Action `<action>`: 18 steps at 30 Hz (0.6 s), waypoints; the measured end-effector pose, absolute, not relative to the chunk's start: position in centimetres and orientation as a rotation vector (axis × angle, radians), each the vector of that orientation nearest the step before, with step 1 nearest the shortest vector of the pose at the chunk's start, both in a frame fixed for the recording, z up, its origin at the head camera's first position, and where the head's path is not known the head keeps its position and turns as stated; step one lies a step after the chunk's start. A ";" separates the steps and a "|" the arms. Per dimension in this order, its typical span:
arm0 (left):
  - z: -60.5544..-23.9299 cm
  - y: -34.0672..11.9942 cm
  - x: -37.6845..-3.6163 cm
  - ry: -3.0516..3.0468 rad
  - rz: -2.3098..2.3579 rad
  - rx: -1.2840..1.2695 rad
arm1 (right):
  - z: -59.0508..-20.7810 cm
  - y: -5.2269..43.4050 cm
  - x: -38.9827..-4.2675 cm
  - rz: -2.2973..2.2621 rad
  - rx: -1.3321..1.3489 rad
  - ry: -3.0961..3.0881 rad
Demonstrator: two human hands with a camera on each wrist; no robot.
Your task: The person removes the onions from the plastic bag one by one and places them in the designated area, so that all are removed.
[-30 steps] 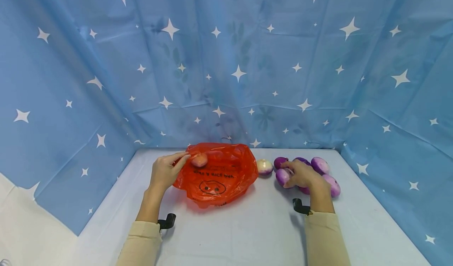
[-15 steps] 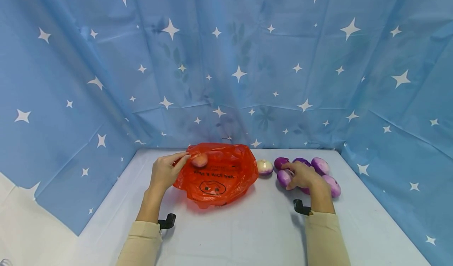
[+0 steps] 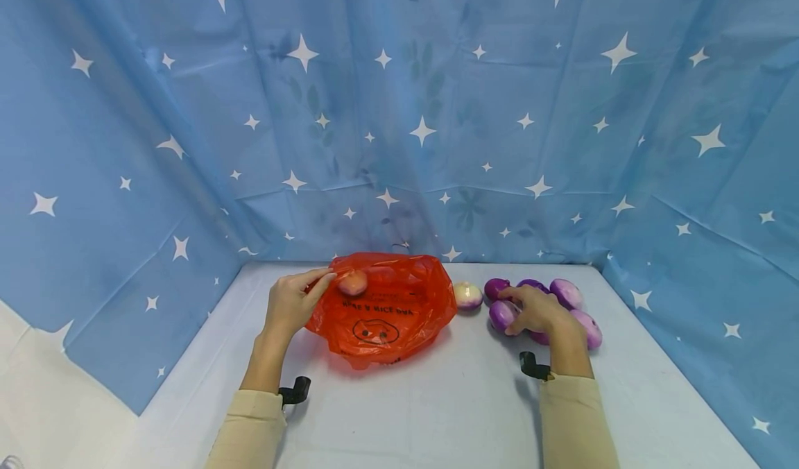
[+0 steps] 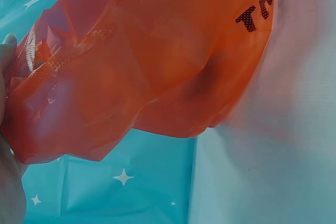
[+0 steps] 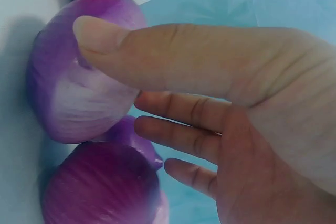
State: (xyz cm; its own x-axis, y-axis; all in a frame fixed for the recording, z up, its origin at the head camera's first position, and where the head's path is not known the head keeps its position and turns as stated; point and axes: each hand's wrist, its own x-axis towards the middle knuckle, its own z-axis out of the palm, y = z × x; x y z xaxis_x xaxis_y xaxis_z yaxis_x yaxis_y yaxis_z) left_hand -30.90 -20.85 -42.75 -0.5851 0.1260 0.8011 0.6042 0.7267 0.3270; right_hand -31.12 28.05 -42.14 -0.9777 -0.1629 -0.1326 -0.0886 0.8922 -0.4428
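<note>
Honestly, the orange bag [image 3: 381,309] is my landmark, and my first worry sits at its left rim. My left hand [image 3: 290,304] pinches that rim, fingers curled round a fold of thin plastic (in the left wrist view the film [image 4: 131,72] bunches against my fingertip), and I judge that the film could slide out of the pinch; the mouth would then sag shut. One pale onion [image 3: 352,283] already shows through the bag near the pinched edge, and its weight could tug the rim down too.

Just right of the bag, a whitish onion [image 3: 467,295] lies alone on the counter [image 3: 437,413], untouched.

Further right of the bag is the cluster of purple onions [image 3: 571,309], and there my right hand [image 3: 537,311] works. The grip is partly closed: the thumb [image 5: 121,51] lies across the top of the nearest purple onion [image 5: 79,87], and the other fingers curl in beside it, so I count it as held, though lightly. The right wrist view shows the thumb pressing on smooth, slippery skin, with a second, darker onion [image 5: 100,187] touching the first from below. My judgement is that a shallow grip like this may let the round bulb squirt free, or that lifting it may nudge its neighbours into rolling across the counter, away from the bag.
</note>
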 end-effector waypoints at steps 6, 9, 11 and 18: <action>-42.8 -20.8 -30.9 -2.122 -0.760 -0.548 | -41.2 27.2 -31.2 -0.766 -0.398 2.971; -42.8 -20.8 -31.0 -2.117 -0.762 -0.549 | -40.8 26.3 -31.3 -0.825 -0.500 2.990; -42.9 -20.9 -31.0 -2.116 -0.765 -0.552 | -40.7 25.6 -31.3 -0.865 -0.574 2.996; -43.1 -20.9 -31.2 -2.112 -0.749 -0.561 | -40.2 21.3 -31.3 -1.003 -0.770 3.004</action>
